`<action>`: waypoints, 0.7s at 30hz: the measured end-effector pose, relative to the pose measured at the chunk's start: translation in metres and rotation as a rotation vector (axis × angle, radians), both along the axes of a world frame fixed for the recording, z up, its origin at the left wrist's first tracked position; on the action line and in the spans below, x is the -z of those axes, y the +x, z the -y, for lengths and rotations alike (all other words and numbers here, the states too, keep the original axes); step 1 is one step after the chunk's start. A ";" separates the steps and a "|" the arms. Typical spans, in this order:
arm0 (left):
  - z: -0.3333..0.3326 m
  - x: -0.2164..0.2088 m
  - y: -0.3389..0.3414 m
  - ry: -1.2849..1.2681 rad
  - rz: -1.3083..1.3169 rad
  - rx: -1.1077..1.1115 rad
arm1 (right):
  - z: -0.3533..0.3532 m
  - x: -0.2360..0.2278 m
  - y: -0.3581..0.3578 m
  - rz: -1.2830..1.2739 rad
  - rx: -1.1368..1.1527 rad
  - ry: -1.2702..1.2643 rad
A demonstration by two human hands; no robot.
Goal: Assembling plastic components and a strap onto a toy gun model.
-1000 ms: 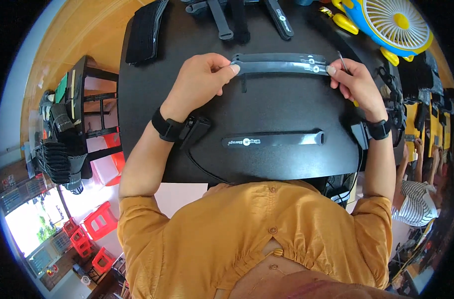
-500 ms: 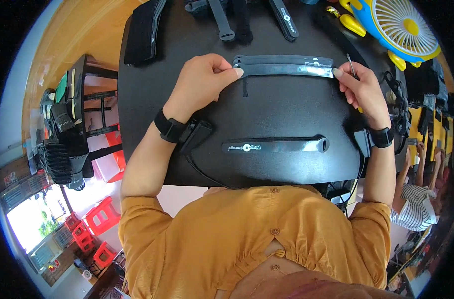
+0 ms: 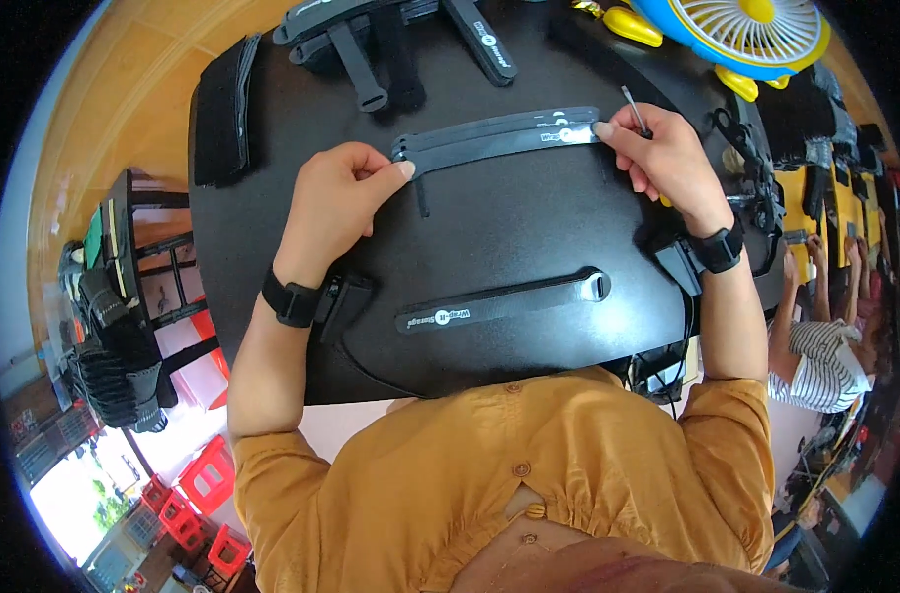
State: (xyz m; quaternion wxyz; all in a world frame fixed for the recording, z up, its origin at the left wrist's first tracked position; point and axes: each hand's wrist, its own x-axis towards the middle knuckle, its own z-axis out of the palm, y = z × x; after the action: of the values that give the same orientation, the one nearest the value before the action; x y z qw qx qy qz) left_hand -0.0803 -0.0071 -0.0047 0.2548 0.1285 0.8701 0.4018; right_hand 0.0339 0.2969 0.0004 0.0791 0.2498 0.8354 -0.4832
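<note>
Over the table, a small stack of dark grey fabric straps lies stretched sideways between my hands. My left hand pinches its left end, where the strap ends have slots, with thumb and fingers. At the opposite end, my right hand pinches the strap between thumb and forefinger. That same hand also holds a slim tool; its metal shaft sticks up past the fingers and a yellow end shows below the palm. Nearer me, a single dark strap with white print and a slotted right end lies flat.
A pile of straps sits at the back, with a folded black fabric piece at the far left. The blue-and-yellow fan stands back right. A black cable runs by my left wrist. Co-workers' hands show far right.
The whole view has turned, so the table and hands sit further left and slightly tilted. Both hands keep hold of the strap ends.
</note>
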 end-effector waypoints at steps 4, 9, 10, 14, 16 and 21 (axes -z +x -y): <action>-0.004 -0.002 0.001 -0.042 -0.025 0.000 | -0.003 0.004 0.001 0.000 -0.008 0.055; 0.004 0.004 -0.001 -0.044 -0.013 -0.023 | 0.000 0.003 -0.002 -0.003 -0.009 0.023; 0.003 0.007 -0.001 -0.016 -0.035 0.001 | -0.002 0.003 -0.001 0.012 -0.004 0.010; 0.000 0.004 0.000 -0.005 -0.053 0.026 | -0.001 0.001 -0.001 0.001 -0.015 0.020; 0.001 0.003 -0.002 -0.027 -0.056 0.022 | -0.001 0.001 -0.002 0.002 -0.015 0.014; 0.001 0.007 -0.004 -0.020 -0.074 0.047 | 0.000 0.002 -0.002 0.008 -0.002 0.033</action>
State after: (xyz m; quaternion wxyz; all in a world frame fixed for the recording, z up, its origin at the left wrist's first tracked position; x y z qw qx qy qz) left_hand -0.0846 -0.0078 -0.0120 0.2332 0.1609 0.8797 0.3818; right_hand 0.0319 0.2973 -0.0013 0.0787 0.2524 0.8431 -0.4682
